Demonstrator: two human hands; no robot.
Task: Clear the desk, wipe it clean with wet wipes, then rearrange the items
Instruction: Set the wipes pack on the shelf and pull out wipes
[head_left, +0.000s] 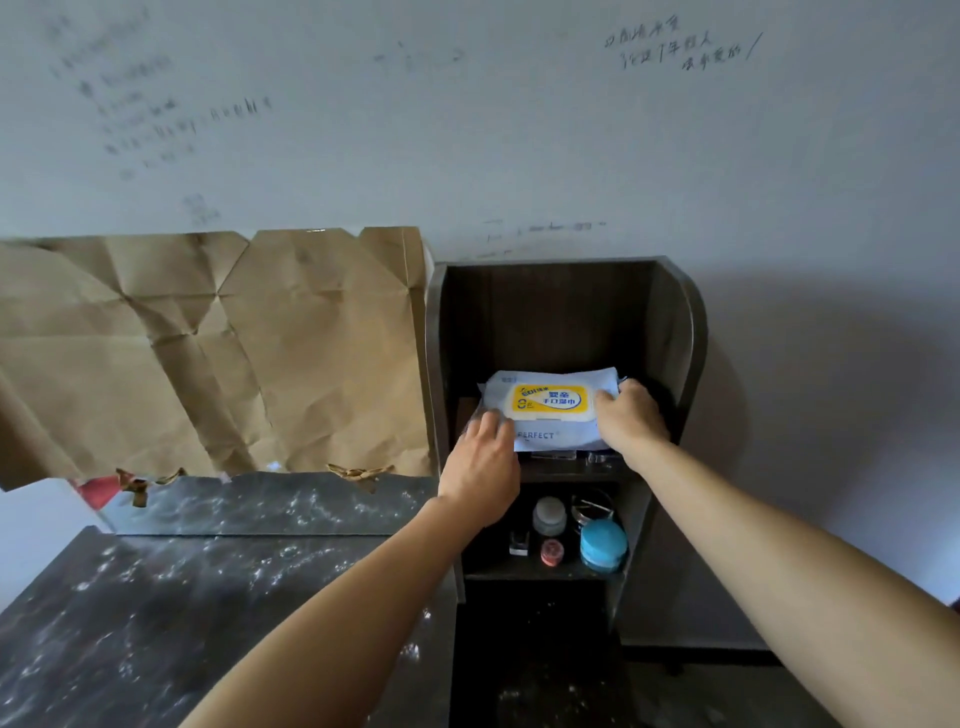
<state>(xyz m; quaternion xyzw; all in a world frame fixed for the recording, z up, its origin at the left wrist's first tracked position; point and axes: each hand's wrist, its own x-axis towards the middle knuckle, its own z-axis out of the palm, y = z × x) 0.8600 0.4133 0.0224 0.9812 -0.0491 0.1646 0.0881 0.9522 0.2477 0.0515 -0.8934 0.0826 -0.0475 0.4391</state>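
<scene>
— Up ahead, what do you hold?
— I have my left hand (480, 462) and right hand (631, 421) curled round the ends of the wipes (550, 402), up in the top bay of the shelf (675, 332), above the jars (602, 545).

Shelf unit (675, 332) right of desk (156, 623), against wall (519, 130). Wipes pack (550, 405) on upper shelf, left hand (480, 470) holding its left end, right hand (631, 418) its right. Jars (602, 545) on shelf below. Paper (208, 353) behind desk, left of unit
</scene>
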